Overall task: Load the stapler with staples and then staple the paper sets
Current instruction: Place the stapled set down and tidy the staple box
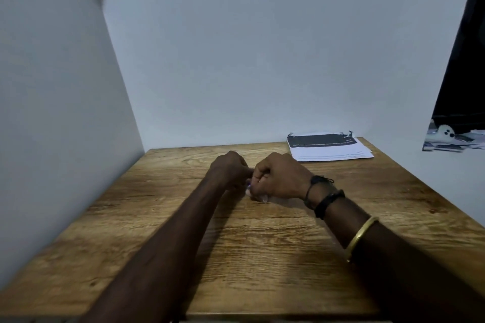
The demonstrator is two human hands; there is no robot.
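ok so on my feed the left hand [231,168] is out mid-table [157,244], fingers curled tight with the tips pointing right into the other hand, but I honestly can't tell if they're pinching anything. Right where the hands meet there's a small pale object [256,193] down at the table, mostly hidden. My guess is the stapler or a staple strip; it's too blurred to call, same for its long axis. The right hand [278,178] is curled over it, gripping from above, so that's the nearer one. The paper sets [328,149] sit in the far right corner, well apart from both hands, so I'd say loading comes first
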